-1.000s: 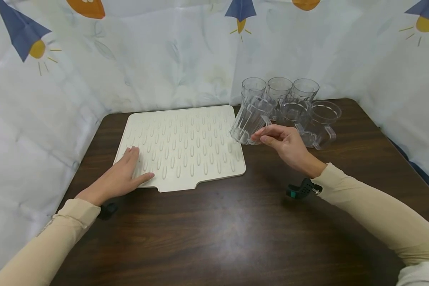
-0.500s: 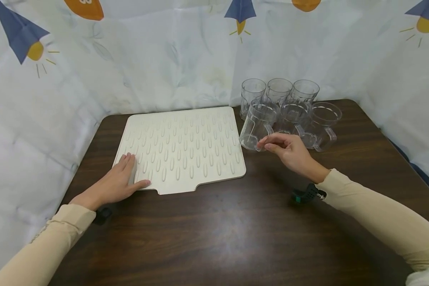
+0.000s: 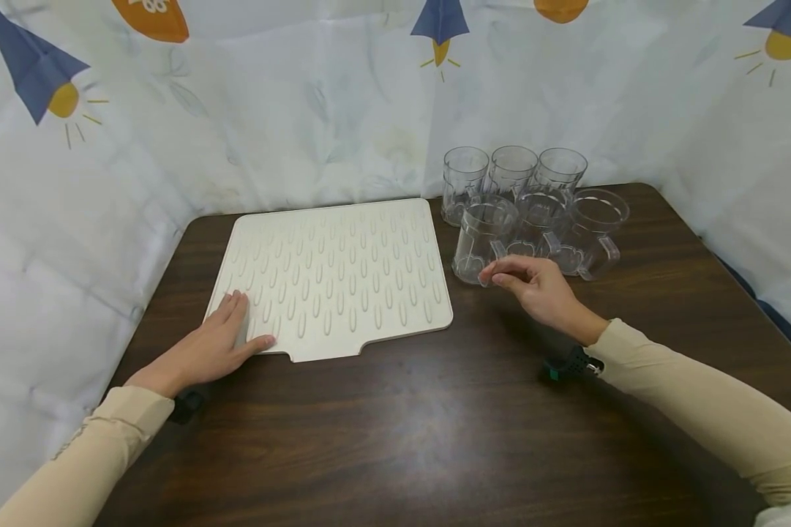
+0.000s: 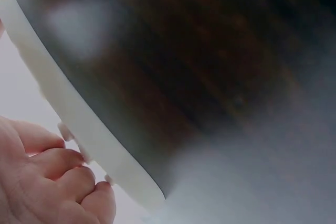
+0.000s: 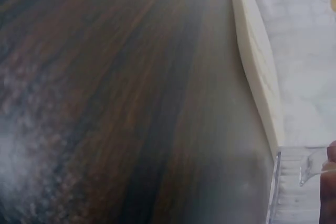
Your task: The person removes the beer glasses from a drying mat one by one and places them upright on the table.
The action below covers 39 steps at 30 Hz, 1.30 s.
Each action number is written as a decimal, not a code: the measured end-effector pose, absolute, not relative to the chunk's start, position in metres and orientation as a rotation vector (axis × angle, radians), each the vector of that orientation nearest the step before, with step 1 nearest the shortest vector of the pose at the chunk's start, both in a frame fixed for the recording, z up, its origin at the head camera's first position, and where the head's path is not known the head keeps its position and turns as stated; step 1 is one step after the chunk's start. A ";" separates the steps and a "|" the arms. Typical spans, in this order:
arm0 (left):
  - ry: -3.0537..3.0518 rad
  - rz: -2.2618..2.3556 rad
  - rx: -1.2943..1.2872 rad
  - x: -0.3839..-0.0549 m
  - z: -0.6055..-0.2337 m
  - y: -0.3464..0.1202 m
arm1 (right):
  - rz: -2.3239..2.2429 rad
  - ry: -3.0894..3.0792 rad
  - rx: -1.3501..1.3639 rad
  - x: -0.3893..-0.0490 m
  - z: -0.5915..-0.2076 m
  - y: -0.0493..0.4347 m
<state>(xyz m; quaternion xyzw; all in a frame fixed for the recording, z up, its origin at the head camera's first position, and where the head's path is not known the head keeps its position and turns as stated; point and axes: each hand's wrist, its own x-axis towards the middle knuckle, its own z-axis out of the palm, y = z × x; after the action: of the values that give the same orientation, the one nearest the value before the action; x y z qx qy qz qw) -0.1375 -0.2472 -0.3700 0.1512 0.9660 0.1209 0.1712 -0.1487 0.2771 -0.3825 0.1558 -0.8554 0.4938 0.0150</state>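
Observation:
My left hand [image 3: 204,340] lies on the front left part of a cream drying board [image 3: 342,271] with rows of raised oval bumps. Its fingers are extended in the head view, and the left wrist view shows the fingers [image 4: 63,177] at the board's edge. My right hand [image 3: 540,289] pinches the handle of a clear mug [image 3: 477,245], just right of the board. That mug stands upright in front of the others, its base at or very near the table; contact cannot be told. The right wrist view catches part of this mug [image 5: 296,187].
Several more clear mugs stand close together at the back right, among them a back-row mug [image 3: 466,172] and a front right one [image 3: 589,227]. Everything is on a dark wooden table [image 3: 395,439]. A patterned white curtain [image 3: 342,102] hangs behind and at the sides.
My right hand has brought the clear mug from a tilt over the board's right edge to upright, down and to the right. My left hand has slid slightly left and down on the board.

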 end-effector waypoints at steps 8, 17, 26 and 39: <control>2.755 0.337 0.437 -0.138 -0.372 -0.249 | 1.527 -2.657 0.446 -0.150 -0.388 0.278; 2.754 0.355 0.433 -0.138 -0.374 -0.249 | 1.466 -2.666 0.413 -0.150 -0.392 0.279; 2.765 0.363 0.454 -0.138 -0.376 -0.249 | 1.439 -2.663 0.377 -0.152 -0.396 0.280; 2.763 0.372 0.458 -0.137 -0.377 -0.249 | 1.425 -2.676 0.290 -0.149 -0.394 0.281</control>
<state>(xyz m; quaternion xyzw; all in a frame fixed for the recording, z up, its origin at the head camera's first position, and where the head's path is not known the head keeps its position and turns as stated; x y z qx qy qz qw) -0.1370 -0.2485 -0.3768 0.1600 0.9657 0.1299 0.1577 -0.1489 0.2808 -0.3939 0.0951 -0.8776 0.4674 0.0478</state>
